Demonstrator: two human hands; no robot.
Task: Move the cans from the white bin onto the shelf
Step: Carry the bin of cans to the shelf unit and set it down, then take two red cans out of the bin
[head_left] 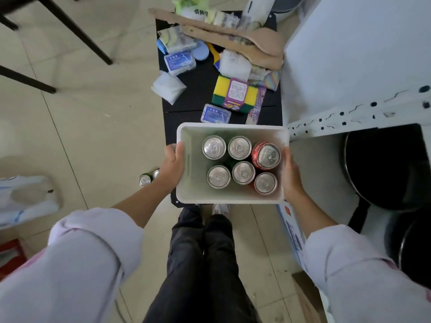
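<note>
I hold the white bin point(186, 197) in front of me, above my legs. My left hand point(172, 163) grips its left wall and my right hand point(291, 173) grips its right wall. Several cans stand upright inside it, seen from their silver tops. One is a red can point(265, 156) at the right; another silver-topped can point(213, 147) stands at the back left. The white metal shelf point(354, 66) is at the right, its perforated upright point(349, 115) just beyond the bin's far right corner.
Two more cans point(145, 179) stand on the floor by my left wrist. A black mat point(198, 89) ahead carries sponges, packets and small boxes. Dark pans point(384, 169) sit on the shelf's lower level. Black table legs point(77, 31) cross the floor at far left.
</note>
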